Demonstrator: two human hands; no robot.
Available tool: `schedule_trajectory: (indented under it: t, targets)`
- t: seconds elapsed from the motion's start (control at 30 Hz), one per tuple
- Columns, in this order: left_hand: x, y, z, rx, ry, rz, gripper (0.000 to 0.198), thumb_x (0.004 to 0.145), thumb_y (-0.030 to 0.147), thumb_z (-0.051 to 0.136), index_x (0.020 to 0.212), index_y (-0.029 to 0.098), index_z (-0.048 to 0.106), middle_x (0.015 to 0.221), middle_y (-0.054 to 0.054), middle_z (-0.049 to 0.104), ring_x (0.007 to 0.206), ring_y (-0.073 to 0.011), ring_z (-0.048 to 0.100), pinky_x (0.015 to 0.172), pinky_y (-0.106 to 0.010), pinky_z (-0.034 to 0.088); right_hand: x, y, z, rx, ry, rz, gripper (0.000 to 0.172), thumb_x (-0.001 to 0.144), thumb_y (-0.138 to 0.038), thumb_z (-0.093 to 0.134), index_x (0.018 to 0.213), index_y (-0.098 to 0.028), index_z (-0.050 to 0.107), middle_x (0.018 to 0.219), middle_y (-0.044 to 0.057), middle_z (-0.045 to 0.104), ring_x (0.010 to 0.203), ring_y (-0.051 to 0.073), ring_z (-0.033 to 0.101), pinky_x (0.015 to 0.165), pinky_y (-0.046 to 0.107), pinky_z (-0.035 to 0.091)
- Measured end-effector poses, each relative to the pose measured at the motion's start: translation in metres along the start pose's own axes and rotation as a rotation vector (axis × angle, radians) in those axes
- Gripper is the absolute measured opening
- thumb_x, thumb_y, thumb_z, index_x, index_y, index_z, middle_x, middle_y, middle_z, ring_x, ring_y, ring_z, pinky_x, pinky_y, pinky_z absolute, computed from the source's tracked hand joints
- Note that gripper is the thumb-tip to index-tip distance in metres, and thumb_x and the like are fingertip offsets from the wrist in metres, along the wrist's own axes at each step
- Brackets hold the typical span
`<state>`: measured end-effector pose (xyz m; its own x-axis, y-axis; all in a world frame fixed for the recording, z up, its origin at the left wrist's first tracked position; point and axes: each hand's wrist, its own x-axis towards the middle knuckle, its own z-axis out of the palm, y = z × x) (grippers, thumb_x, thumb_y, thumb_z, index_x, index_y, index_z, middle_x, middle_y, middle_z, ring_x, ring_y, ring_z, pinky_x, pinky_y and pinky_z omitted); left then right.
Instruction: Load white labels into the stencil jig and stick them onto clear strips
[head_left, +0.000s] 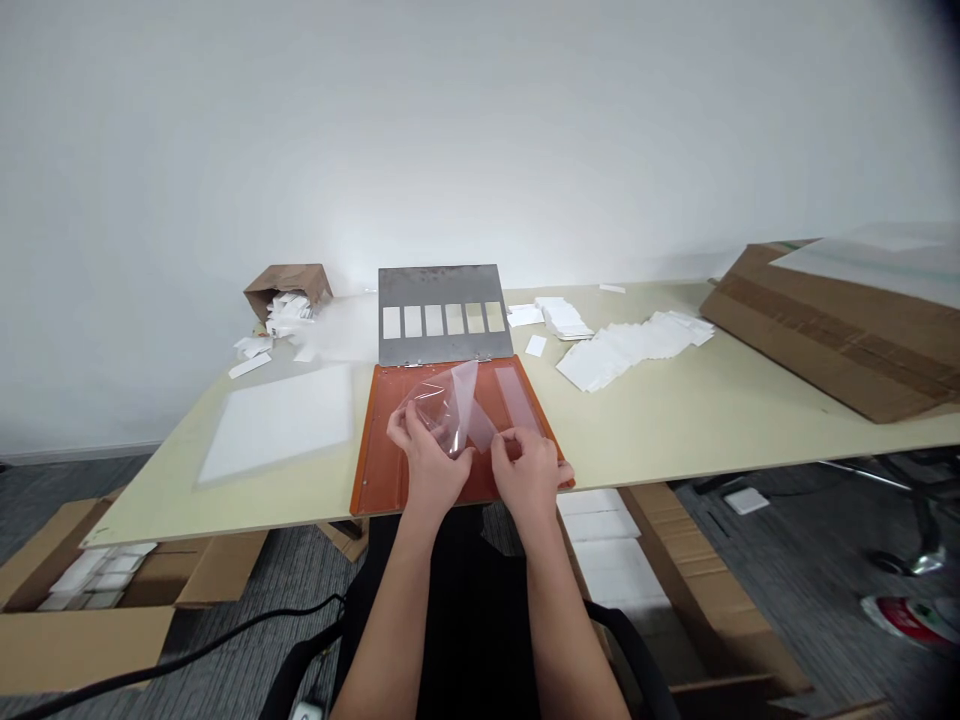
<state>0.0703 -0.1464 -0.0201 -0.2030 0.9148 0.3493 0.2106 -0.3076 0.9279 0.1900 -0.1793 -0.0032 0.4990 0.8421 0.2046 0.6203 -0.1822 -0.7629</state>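
My left hand (426, 452) is closed on a curling sheet of clear film (450, 408), lifted above an orange-brown board (379, 455) at the table's near edge. My right hand (529, 468) rests on the board's right part and pinches a corner of the film between thumb and forefinger. A clear rectangular strip (517, 398) lies flat on the board beyond my right hand. A grey metal plate (442, 290) with a row of several rectangular windows stands hinged open behind the board.
A frosted sheet (281, 420) lies left of the board. White cards (637, 345) are spread at the back right, more spill from a small tipped box (289, 290). A large flat carton (840, 320) lies at the right. Open boxes (90, 590) stand on the floor.
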Motion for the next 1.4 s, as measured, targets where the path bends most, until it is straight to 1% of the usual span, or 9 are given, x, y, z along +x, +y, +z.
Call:
schedule_trajectory:
  t: [0.07, 0.23, 0.37, 0.57, 0.7, 0.83, 1.03, 1.2, 1.4]
  targets:
    - [0.001, -0.003, 0.003, 0.04, 0.012, 0.031, 0.094, 0.063, 0.016, 0.078, 0.145, 0.016, 0.031, 0.146, -0.021, 0.015, 0.095, -0.0202, 0.07, 0.097, -0.049, 0.058, -0.002, -0.001, -0.002, -0.014, 0.014, -0.008, 0.022, 0.084, -0.034, 0.051, 0.077, -0.022, 0.068, 0.093, 0.006, 0.074, 0.097, 0.028, 0.057, 0.081, 0.038, 0.027]
    - [0.004, -0.009, 0.007, 0.041, 0.073, 0.097, 0.074, 0.08, 0.032, 0.071, 0.142, 0.015, 0.034, 0.143, -0.02, 0.021, 0.116, -0.0259, 0.06, 0.095, -0.047, 0.059, -0.002, 0.0, -0.003, -0.022, 0.018, -0.018, 0.023, 0.085, -0.033, 0.051, 0.076, -0.021, 0.068, 0.089, 0.006, 0.073, 0.091, 0.026, 0.058, 0.077, 0.036, 0.025]
    - [0.005, 0.003, 0.002, 0.049, 0.072, 0.153, 0.065, 0.087, 0.028, 0.063, 0.146, 0.02, 0.035, 0.146, -0.019, 0.021, 0.109, -0.0208, 0.063, 0.092, -0.042, 0.061, 0.0, 0.0, -0.005, -0.015, 0.033, -0.011, 0.024, 0.086, -0.034, 0.05, 0.082, -0.022, 0.07, 0.092, 0.005, 0.073, 0.093, 0.025, 0.058, 0.079, 0.037, 0.024]
    - [0.009, 0.026, -0.007, 0.192, 0.181, 0.327, 0.052, 0.093, 0.026, 0.058, 0.143, 0.025, 0.046, 0.146, -0.015, 0.029, 0.093, -0.0153, 0.068, 0.079, -0.034, 0.064, -0.003, -0.006, -0.007, 0.002, 0.043, -0.039, 0.024, 0.088, -0.037, 0.05, 0.085, -0.022, 0.069, 0.095, 0.005, 0.073, 0.097, 0.025, 0.058, 0.083, 0.039, 0.024]
    - [0.013, 0.019, -0.006, 0.375, 0.218, 0.491, 0.037, 0.094, 0.02, 0.054, 0.129, 0.023, 0.063, 0.138, -0.015, 0.041, 0.098, -0.02, 0.067, 0.083, -0.037, 0.062, -0.006, -0.004, -0.002, -0.007, 0.049, -0.045, 0.021, 0.089, -0.035, 0.051, 0.086, -0.023, 0.068, 0.096, 0.003, 0.073, 0.099, 0.025, 0.058, 0.084, 0.039, 0.024]
    - [0.014, 0.011, -0.002, 0.414, 0.098, 0.552, 0.04, 0.094, 0.011, 0.047, 0.121, 0.029, 0.07, 0.141, -0.013, 0.041, 0.113, -0.0229, 0.061, 0.088, -0.036, 0.06, -0.009, 0.0, 0.002, -0.049, 0.057, -0.039, 0.02, 0.087, -0.032, 0.052, 0.082, -0.022, 0.068, 0.097, 0.005, 0.073, 0.099, 0.027, 0.055, 0.081, 0.039, 0.023]
    - [0.012, 0.004, 0.008, 0.328, -0.156, 0.482, 0.049, 0.093, 0.01, 0.046, 0.137, 0.029, 0.057, 0.145, -0.011, 0.048, 0.131, -0.0264, 0.053, 0.104, -0.045, 0.051, -0.013, 0.003, 0.002, -0.181, 0.085, -0.02, 0.018, 0.085, -0.027, 0.053, 0.078, -0.021, 0.068, 0.099, 0.007, 0.071, 0.097, 0.028, 0.051, 0.078, 0.04, 0.022]
    - [0.012, 0.0, 0.015, 0.337, -0.176, 0.448, 0.053, 0.094, 0.011, 0.041, 0.143, 0.027, 0.05, 0.144, -0.011, 0.055, 0.13, -0.0247, 0.056, 0.104, -0.044, 0.051, -0.014, 0.006, 0.001, -0.193, 0.095, -0.021, 0.019, 0.084, -0.028, 0.052, 0.076, -0.021, 0.068, 0.098, 0.008, 0.07, 0.096, 0.028, 0.049, 0.079, 0.042, 0.022]
    - [0.016, 0.002, 0.018, 0.391, -0.163, 0.378, 0.054, 0.085, 0.004, 0.041, 0.127, 0.028, 0.066, 0.131, -0.009, 0.066, 0.119, -0.0257, 0.063, 0.104, -0.046, 0.051, -0.013, 0.012, 0.001, -0.204, 0.108, -0.023, 0.021, 0.083, -0.029, 0.05, 0.077, -0.02, 0.068, 0.101, 0.009, 0.069, 0.097, 0.029, 0.048, 0.077, 0.041, 0.022]
